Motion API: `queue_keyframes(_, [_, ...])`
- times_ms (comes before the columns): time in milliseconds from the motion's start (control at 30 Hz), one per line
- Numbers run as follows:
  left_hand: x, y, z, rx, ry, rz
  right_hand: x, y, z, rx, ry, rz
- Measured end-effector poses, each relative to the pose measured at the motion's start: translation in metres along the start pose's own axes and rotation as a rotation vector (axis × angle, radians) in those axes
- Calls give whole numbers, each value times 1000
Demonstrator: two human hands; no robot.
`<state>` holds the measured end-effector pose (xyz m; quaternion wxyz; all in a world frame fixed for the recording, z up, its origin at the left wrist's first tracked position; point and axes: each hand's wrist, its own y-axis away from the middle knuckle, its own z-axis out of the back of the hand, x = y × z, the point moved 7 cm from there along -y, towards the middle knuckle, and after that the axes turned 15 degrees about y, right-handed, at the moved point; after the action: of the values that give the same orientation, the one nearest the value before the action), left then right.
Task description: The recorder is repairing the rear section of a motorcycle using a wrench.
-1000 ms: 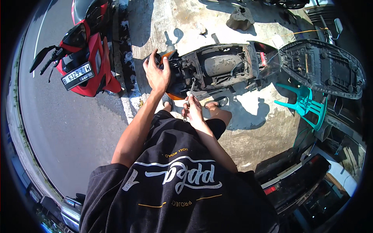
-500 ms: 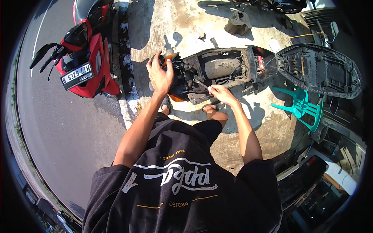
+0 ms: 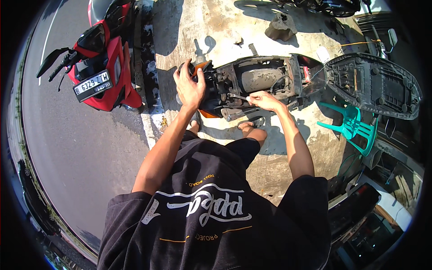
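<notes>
My right hand (image 3: 268,101) is closed round the handle of a metal wrench (image 3: 238,96). The wrench's far end reaches into the uncovered middle of a dark motorcycle frame (image 3: 279,92), where I cannot make out what it sits on. My left hand (image 3: 189,90) lies with fingers and thumb spread over the motorcycle's black-and-orange end (image 3: 208,111), at the left. Inside the frame, right of the wrench, a dusty dark rounded part (image 3: 258,80) shows. The seat (image 3: 375,85) lies underside up at the motorcycle's right end.
A green plastic chair (image 3: 355,128) stands at the right, below the seat. To the left, a red scooter (image 3: 105,76) is parked by the road edge. Farther off are a stump-like block (image 3: 281,28) and another motorcycle (image 3: 337,6). My sandalled foot (image 3: 246,126) is close to the frame.
My right hand has moved away from me and a little right, swinging the wrench handle with it. The left hand stays at the orange end. The whole view has shifted slightly.
</notes>
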<state>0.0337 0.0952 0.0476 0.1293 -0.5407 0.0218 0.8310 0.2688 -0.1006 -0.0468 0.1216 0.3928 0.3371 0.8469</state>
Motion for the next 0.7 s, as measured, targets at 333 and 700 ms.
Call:
queue_keyframes(333, [1, 1, -3, -22, 0, -18, 82, 10, -178, -613, -1345, -317])
queue_keyframes(700, [1, 2, 1, -19, 11, -12, 12, 55, -84, -723, -316, -207])
